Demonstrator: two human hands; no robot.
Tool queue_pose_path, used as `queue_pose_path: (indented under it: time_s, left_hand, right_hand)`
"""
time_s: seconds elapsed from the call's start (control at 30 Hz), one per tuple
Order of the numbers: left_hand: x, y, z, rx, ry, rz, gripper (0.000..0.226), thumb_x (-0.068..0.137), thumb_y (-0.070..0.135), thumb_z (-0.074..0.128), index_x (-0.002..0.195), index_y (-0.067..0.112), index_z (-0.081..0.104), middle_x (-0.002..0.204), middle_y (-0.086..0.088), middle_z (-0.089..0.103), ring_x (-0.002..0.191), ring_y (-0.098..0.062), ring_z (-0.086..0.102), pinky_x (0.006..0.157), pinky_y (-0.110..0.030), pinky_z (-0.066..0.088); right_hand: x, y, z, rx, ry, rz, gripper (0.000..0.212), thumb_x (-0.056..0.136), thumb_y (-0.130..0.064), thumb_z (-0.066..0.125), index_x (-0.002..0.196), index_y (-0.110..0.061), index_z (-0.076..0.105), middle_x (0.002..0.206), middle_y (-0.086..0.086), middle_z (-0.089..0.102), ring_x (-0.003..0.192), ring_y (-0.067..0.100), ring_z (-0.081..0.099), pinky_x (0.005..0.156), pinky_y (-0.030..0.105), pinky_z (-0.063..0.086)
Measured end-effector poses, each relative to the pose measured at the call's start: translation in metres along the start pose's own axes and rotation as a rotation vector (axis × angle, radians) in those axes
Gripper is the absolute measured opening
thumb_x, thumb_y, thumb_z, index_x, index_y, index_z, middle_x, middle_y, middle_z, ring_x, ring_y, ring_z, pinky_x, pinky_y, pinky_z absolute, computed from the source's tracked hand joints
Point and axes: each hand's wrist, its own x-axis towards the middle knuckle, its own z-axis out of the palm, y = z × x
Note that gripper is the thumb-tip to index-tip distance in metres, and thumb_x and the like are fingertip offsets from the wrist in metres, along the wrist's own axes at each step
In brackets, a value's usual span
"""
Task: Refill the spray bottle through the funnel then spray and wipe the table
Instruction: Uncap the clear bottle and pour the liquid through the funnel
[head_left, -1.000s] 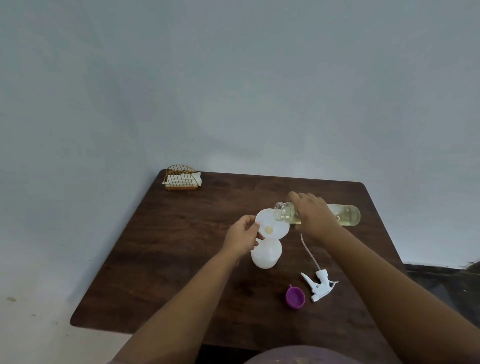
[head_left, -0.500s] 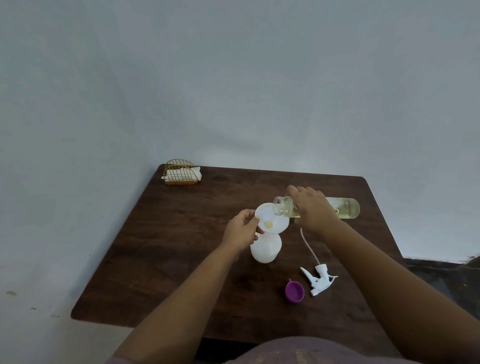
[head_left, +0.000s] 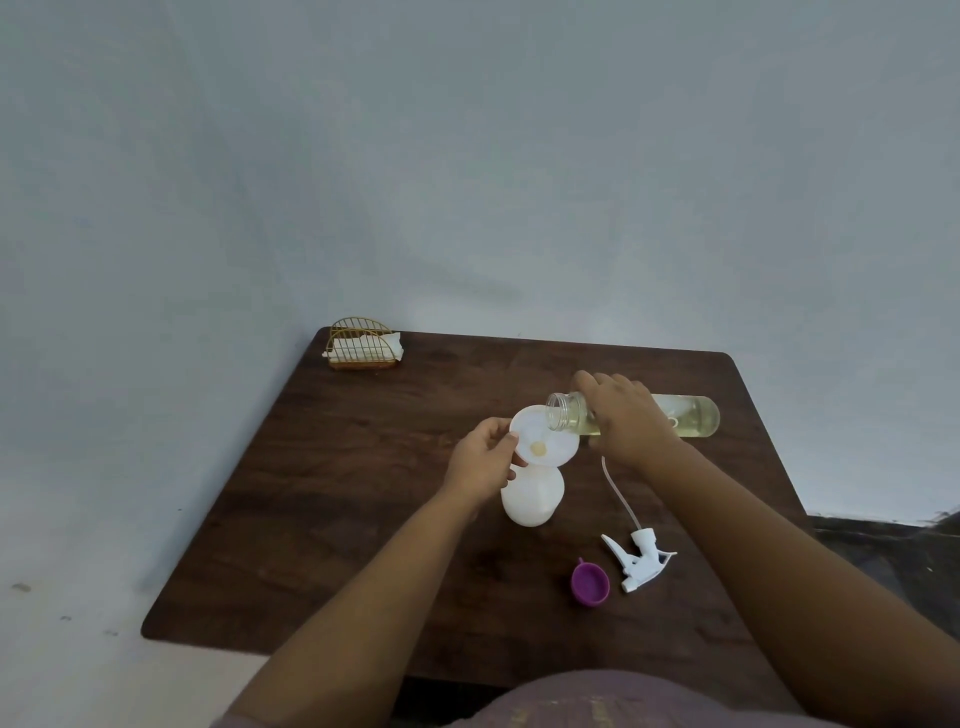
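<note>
A white spray bottle (head_left: 532, 496) stands open near the middle of the dark wooden table (head_left: 363, 499). A white funnel (head_left: 540, 439) sits in its neck, with yellowish liquid at its centre. My left hand (head_left: 480, 462) pinches the funnel's left rim. My right hand (head_left: 626, 418) grips a clear refill bottle (head_left: 691, 415) of pale yellow liquid, tipped almost flat, its open mouth over the funnel's upper right edge. The white trigger sprayer (head_left: 641, 558) with its dip tube lies on the table to the right.
A purple cap (head_left: 589, 582) lies beside the trigger sprayer, near the front edge. A gold wire holder with white napkins (head_left: 363, 345) stands at the table's far left corner, against the wall. The dip tube (head_left: 618, 493) stretches toward my right wrist.
The refill bottle's mouth has come a little further over the funnel. Both hands otherwise keep their places; the view has shifted slightly.
</note>
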Motion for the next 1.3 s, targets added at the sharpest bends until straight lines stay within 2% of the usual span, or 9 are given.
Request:
queue_pose_path:
  time_s: [0.2,0.57,1.3]
  left_hand:
    - [0.0001,0.0004,-0.0013,-0.005,-0.004,0.003,0.018,0.1,0.025,0.049,0.115,0.024,0.06,0.091,0.001,0.07,0.07,-0.009,0.062,0.07,-0.029,0.054]
    - [0.0008,-0.0005,0.0006,-0.01,0.001,0.006,0.017,0.1,0.026,0.049,0.112,0.025,0.061,0.091,0.002,0.071,0.066,-0.006,0.061,0.068,-0.027,0.054]
    - [0.0035,0.0002,0.0011,0.0,0.008,0.003,0.022,0.101,0.025,0.049,0.119,0.022,0.06,0.099,-0.001,0.07,0.071,-0.009,0.062,0.068,-0.026,0.055]
  right_hand:
    - [0.0009,-0.0005,-0.0008,-0.005,-0.012,0.004,0.048,0.067,-0.01,0.067,0.11,-0.016,0.045,0.093,-0.001,0.055,0.088,0.022,0.052,0.073,0.029,0.031]
    - [0.0026,0.0004,-0.0003,-0.009,-0.011,-0.001,0.048,0.067,-0.01,0.067,0.109,-0.016,0.046,0.09,-0.002,0.053,0.085,0.021,0.05,0.072,0.029,0.03]
    - [0.0052,0.0018,0.0018,-0.008,-0.007,0.005,0.047,0.067,-0.008,0.066,0.109,-0.016,0.046,0.085,-0.004,0.047,0.083,0.021,0.049,0.073,0.03,0.033]
